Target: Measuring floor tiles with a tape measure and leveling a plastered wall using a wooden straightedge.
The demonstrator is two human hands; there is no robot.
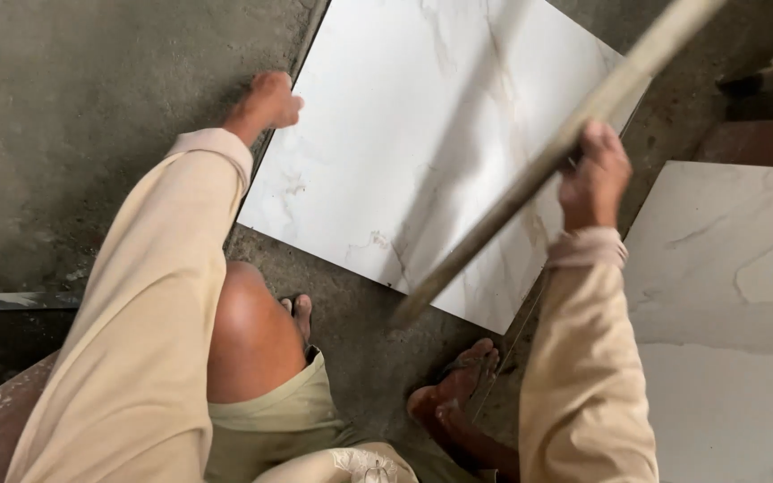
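Fingers of the left hand (pixel 268 100) curl over the left edge of the large white marble-look tile (pixel 422 143), knuckles up, so they seem pressed together on the rim rather than spread. Fingers of the right hand (pixel 594 174) are wrapped shut around a long, pale straight bar (pixel 558 150), which slants across the tile from the upper right down toward the lower middle, its near end blurred. The tile lies flat, or nearly so, on the rough grey concrete floor (pixel 64 116), turned corner-on to the person, whose bare feet (pixel 458 385) stand just beside its near edge. A second pale tile (pixel 726 295) lies to the right, close by but apart from the first. Judging by its look, the big tile is stiff, fairly heavy and brittle, with a glossy face that would slip under a flat palm and corners that would chip against concrete. The safest hold is probably at the edges, fingers hooked under the rim on two opposite sides, never at one corner alone. The bar looks rigid and light enough for one hand, gripped near its middle as it is now.
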